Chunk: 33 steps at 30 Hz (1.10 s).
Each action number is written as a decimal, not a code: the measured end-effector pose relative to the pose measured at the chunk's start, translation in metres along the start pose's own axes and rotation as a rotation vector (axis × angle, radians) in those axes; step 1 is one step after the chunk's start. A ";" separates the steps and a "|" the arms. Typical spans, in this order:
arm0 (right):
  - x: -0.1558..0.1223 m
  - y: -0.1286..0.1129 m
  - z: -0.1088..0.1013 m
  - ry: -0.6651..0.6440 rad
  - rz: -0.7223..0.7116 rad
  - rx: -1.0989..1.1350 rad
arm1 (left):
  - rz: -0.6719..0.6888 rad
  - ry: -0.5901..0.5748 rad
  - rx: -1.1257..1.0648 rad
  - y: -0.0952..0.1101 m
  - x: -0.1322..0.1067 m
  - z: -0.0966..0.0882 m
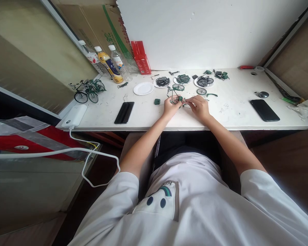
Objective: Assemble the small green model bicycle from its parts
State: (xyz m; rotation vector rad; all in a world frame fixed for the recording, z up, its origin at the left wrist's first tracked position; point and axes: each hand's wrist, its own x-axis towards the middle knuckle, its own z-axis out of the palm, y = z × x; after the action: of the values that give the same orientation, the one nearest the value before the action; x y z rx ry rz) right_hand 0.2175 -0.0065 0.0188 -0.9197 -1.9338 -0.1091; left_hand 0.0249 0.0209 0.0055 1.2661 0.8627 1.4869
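By the left hand (170, 106), a small bicycle (172, 91) is gripped in curled fingers, just in from the near edge of the table (228, 116), about midway along it. The right hand (200, 106) is held close beside, thumb and fingertips closed on a small part (184, 100), too small to be identified, at the bicycle. Both forearms are brought in over the near edge.

Toward the right end, a wide stretch of tabletop is left between the right hand and a black phone (265, 110); a narrower one is left between the left hand and a glossy phone (124, 112) by the near edge. One green block (157, 101) is seen just beside the left hand.

Four white plates (143, 88) are ranged toward the far edge, three of them loaded with bicycle parts (183, 79). One loose wheel (201, 91) and one curved green piece (212, 95) are placed beyond the right hand. Three bottles (109, 66) are stood at the far left corner; at least two assembled bicycles (88, 92), overlapping, are parked by the left edge.
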 end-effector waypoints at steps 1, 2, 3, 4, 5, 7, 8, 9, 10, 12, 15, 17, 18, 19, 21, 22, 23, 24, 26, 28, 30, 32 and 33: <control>0.000 0.000 0.000 -0.009 0.011 -0.006 | 0.008 -0.006 0.004 -0.001 0.000 -0.001; -0.001 0.000 0.000 -0.020 0.027 -0.014 | 0.015 -0.013 0.008 -0.002 0.001 -0.001; -0.001 0.000 0.000 -0.031 0.044 -0.024 | 0.023 -0.021 0.014 -0.003 0.001 -0.001; -0.001 -0.001 0.000 -0.042 0.062 -0.031 | 0.031 -0.029 0.023 -0.003 0.001 -0.002; -0.001 -0.001 -0.001 -0.053 0.079 -0.036 | 0.038 -0.037 0.032 -0.004 0.001 -0.002; -0.001 -0.003 -0.002 -0.073 0.109 -0.043 | 0.049 -0.058 0.049 -0.006 0.001 -0.003; -0.001 -0.004 -0.003 -0.081 0.123 -0.051 | 0.050 -0.068 0.054 -0.006 0.001 -0.003; 0.000 -0.005 -0.004 -0.087 0.138 -0.066 | 0.050 -0.076 0.057 -0.007 0.001 -0.004; 0.000 -0.005 -0.004 -0.091 0.154 -0.090 | 0.049 -0.085 0.059 -0.008 0.001 -0.004; 0.000 -0.004 -0.004 -0.093 0.185 -0.154 | 0.053 -0.102 0.070 -0.009 0.001 -0.004; 0.001 -0.004 -0.003 -0.109 0.217 -0.246 | 0.070 -0.129 0.093 -0.009 0.000 -0.003; 0.002 -0.006 -0.003 -0.149 0.223 -0.279 | 0.074 -0.141 0.108 -0.009 -0.001 -0.002; 0.002 -0.008 -0.003 -0.177 0.223 -0.286 | 0.075 -0.141 0.118 -0.010 -0.001 -0.002; 0.003 -0.010 -0.004 -0.208 0.222 -0.285 | 0.077 -0.140 0.129 -0.010 -0.001 -0.002; 0.004 -0.015 -0.006 -0.260 0.225 -0.267 | 0.082 -0.133 0.147 -0.012 0.000 -0.001; 0.004 -0.017 -0.008 -0.276 0.231 -0.252 | 0.086 -0.128 0.154 -0.013 0.000 -0.002; 0.005 -0.019 -0.009 -0.287 0.240 -0.233 | 0.088 -0.121 0.160 -0.013 0.001 -0.002; 0.005 -0.020 -0.010 -0.297 0.250 -0.212 | 0.091 -0.113 0.166 -0.013 0.001 -0.003; 0.005 -0.021 -0.011 -0.322 0.264 -0.168 | 0.095 -0.092 0.180 -0.014 0.001 -0.004; 0.005 -0.020 -0.010 -0.344 0.274 -0.135 | 0.100 -0.076 0.189 -0.014 0.002 -0.004; 0.004 -0.017 -0.007 -0.350 0.278 -0.117 | 0.104 -0.066 0.189 -0.015 0.003 -0.005; 0.003 -0.015 -0.005 -0.343 0.275 -0.114 | 0.102 -0.057 0.183 -0.016 0.003 -0.005; 0.002 -0.013 -0.004 -0.340 0.270 -0.115 | 0.101 -0.052 0.179 -0.017 0.004 -0.005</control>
State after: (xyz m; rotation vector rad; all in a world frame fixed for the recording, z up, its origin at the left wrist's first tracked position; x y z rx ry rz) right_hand 0.2116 -0.0163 0.0264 -1.3374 -2.1044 0.1021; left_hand 0.0238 0.0296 -0.0099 1.4927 0.9251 1.4738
